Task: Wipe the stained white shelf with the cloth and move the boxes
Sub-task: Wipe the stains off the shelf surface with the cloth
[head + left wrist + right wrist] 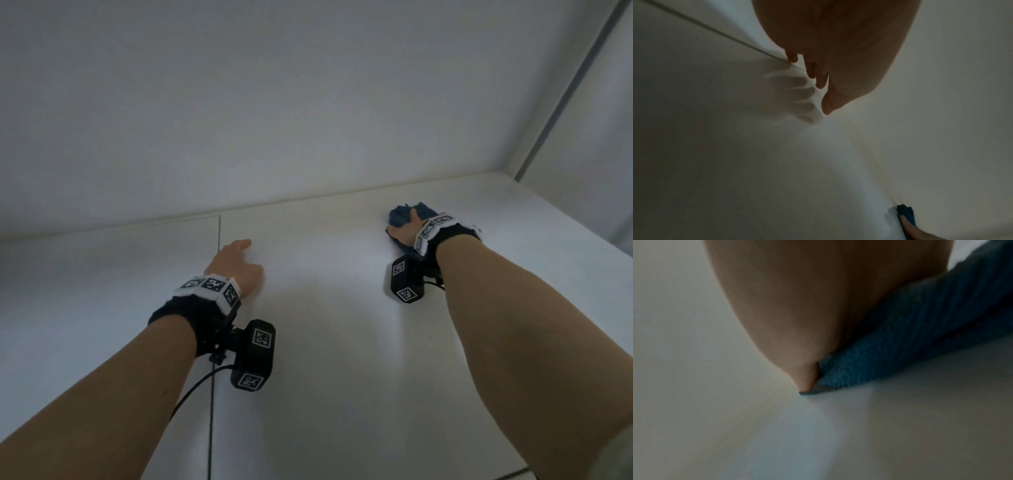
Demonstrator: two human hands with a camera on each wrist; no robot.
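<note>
Both arms raised toward white shelf (308,260), seen from below in head view. Right hand (406,228) up near the shelf's top edge, fingers (394,233) clenched round bunched blue cloth (400,214), cloth pressed against the white surface. In right wrist view, cloth (890,344) trapped betw. palm and surface, just right of the one visible fingertip (804,379), a thin corner poking out beneath that tip; rest of the fingers hidden, view blurred. Left hand (236,263) flat on the shelf, well left of the cloth and lower, fingers (241,245) released and straight, holding nothing. In left wrist view, left fingers (818,76) extended w/ tips on the surface, thumb alongside, faint shadow of them thrown to the left; thin dark seam (715,30) running up to the outermost fingertip. Same seam (219,229) just left of the fingers in head view. Cloth (905,212) visible far off in left wrist view too, at the line where shelf meets ceiling (239,102). Marker bands and black camera pods on both wrists. Stains: can't tell from these views.
</note>
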